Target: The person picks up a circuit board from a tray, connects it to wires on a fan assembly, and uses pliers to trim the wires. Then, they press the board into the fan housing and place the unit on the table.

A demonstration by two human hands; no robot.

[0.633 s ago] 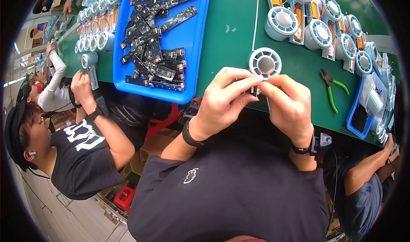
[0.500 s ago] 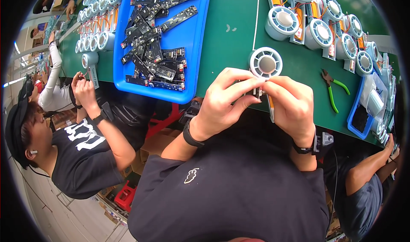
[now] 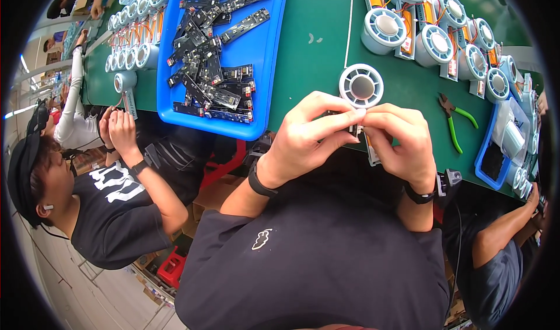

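A round pale-blue fan head (image 3: 361,86) with a grey hub stands at the table's front edge, just beyond my fingertips. My left hand (image 3: 309,134) pinches a small dark circuit board (image 3: 353,129), of which only an end with pale and metal parts shows. Against it, my right hand (image 3: 402,140) has thumb and forefinger pressed together; whatever they grip is covered by the fingers. Below the fingertips, part of the fan's pale handle (image 3: 373,155) shows beside the right hand.
A blue tray (image 3: 262,129) of black circuit boards lies to the left. Green-handled cutters (image 3: 452,123) and a small blue bin (image 3: 481,169) are at right. Several fans (image 3: 385,30) with orange-wrapped cells stand beyond. A co-worker (image 3: 116,207) works at left, another person's arm (image 3: 504,228) at right.
My right hand has shifted slightly right and turned, its fingers more curled. My left hand stays nearly in place with the board. At left, the co-worker's hands have come closer together.
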